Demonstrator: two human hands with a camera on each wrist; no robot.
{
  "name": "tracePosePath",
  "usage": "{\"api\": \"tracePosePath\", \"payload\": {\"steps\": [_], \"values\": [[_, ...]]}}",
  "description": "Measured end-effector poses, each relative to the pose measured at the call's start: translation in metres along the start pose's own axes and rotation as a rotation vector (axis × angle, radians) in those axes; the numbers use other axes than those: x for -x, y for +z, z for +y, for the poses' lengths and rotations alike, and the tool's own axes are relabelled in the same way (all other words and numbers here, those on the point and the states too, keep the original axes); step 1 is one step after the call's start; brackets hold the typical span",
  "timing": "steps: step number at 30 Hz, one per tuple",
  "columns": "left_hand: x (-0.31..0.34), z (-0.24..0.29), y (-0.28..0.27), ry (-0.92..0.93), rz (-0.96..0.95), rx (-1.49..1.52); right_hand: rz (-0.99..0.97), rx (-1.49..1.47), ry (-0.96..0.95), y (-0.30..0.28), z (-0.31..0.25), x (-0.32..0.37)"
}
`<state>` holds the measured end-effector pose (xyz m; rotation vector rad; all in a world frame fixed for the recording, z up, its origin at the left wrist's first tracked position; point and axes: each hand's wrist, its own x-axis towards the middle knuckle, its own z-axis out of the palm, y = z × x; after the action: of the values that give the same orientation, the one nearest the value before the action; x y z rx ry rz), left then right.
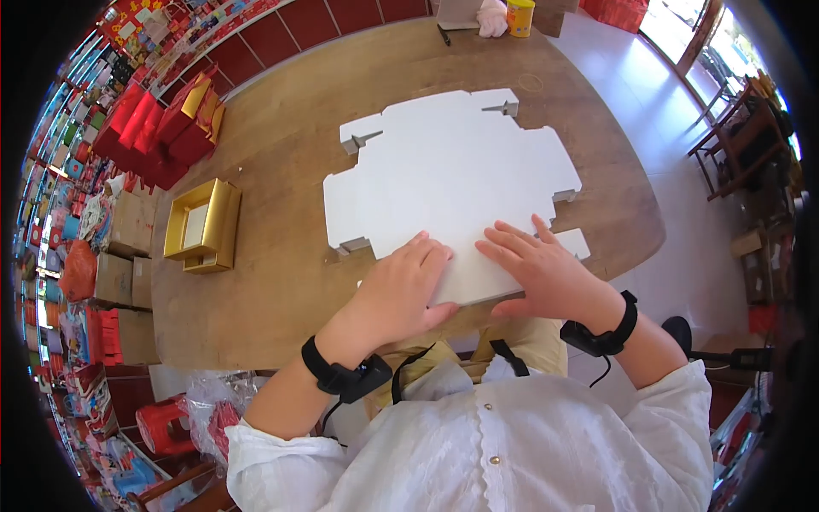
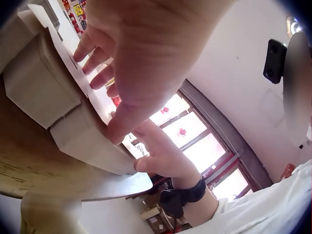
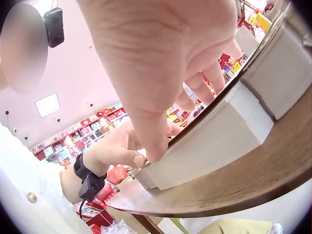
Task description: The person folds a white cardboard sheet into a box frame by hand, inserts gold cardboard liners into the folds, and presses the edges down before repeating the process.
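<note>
A thick stack of white die-cut cardboard sheets (image 1: 452, 162) lies flat on the wooden table, with tabs and notches along its outline. Its layered side (image 3: 209, 146) shows in the right wrist view. My left hand (image 1: 403, 286) rests on the near part of the stack, fingers extended and thumb toward the near edge. Beside it, my right hand (image 1: 546, 269) lies on the same top sheet with its fingers spread and its thumb at the near edge. Neither hand has fingers curled round anything.
A gold open box (image 1: 203, 224) stands on the wooden table (image 1: 281, 154) at the left. Red boxes (image 1: 162, 128) sit at the far left. A yellow can (image 1: 519, 17) and a pink item (image 1: 492, 17) are at the far edge. Wooden chairs (image 1: 742, 128) stand at right.
</note>
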<state>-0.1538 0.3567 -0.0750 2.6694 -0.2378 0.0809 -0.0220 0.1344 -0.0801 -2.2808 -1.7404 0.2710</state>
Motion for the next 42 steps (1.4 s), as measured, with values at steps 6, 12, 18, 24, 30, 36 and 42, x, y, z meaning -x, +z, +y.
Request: {"api": "tracePosePath", "payload": {"steps": [6,12,18,24,30,36,42], "values": [[-0.001,-0.01,-0.005,0.018,0.01,0.02,0.096,0.263,-0.047,-0.006,0.009,-0.005],[-0.015,-0.004,-0.012,0.031,-0.04,-0.216,-0.063,0.203,0.01,-0.031,0.018,-0.028],[-0.064,-0.046,-0.042,-0.524,-0.385,0.231,-0.323,-0.089,0.239,-0.066,0.047,-0.083],[-0.067,-0.049,-0.034,-0.511,-0.416,-0.079,-0.044,-0.013,0.212,-0.021,0.08,-0.079],[-0.058,-0.075,-0.02,-0.581,-0.291,0.355,-0.323,-0.478,0.371,-0.039,0.087,-0.077],[-0.053,-0.075,-0.021,-0.554,-0.332,0.503,-0.361,-0.446,0.389,-0.04,0.085,-0.078],[-0.052,-0.052,-0.02,-0.599,-0.264,0.243,-0.272,-0.347,0.387,-0.038,0.073,-0.073]]}}
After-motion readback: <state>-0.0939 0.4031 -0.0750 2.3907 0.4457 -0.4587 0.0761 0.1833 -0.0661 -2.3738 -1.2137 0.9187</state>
